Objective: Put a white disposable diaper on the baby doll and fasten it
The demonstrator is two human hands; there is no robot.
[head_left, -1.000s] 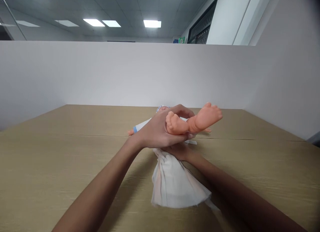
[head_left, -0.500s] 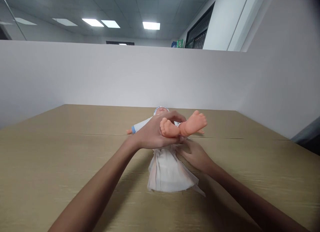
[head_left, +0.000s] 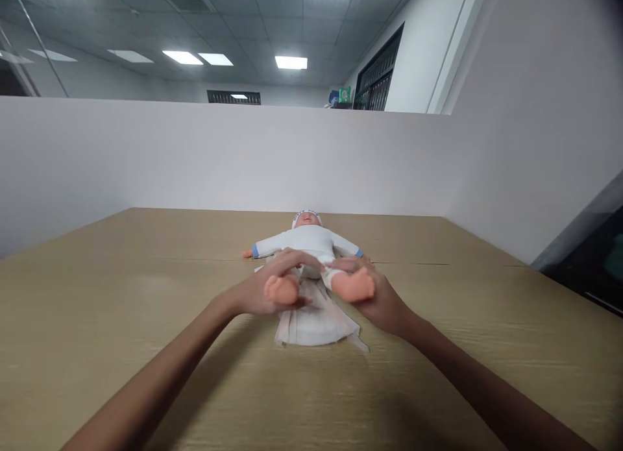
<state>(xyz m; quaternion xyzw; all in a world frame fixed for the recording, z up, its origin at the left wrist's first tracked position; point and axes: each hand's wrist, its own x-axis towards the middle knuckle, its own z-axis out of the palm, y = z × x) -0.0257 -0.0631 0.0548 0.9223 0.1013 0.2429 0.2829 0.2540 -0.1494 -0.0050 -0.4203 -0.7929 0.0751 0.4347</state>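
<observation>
Doll (head_left: 306, 239) lies on the surface (head_left: 292, 399), capped head (head_left: 307, 219) toward twelve o'clock. Left hand (head_left: 256, 292) holds the foot at seven (head_left: 282, 289), right hand (head_left: 388, 303) the foot at five (head_left: 354, 285); these feet mask parts of both hands. White cloth (head_left: 314, 321) at six runs under the doll, partly hidden.

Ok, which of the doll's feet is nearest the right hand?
The foot on the picture's right, seen against the right hand; the other foot, picture's left, is at the left hand.
</observation>
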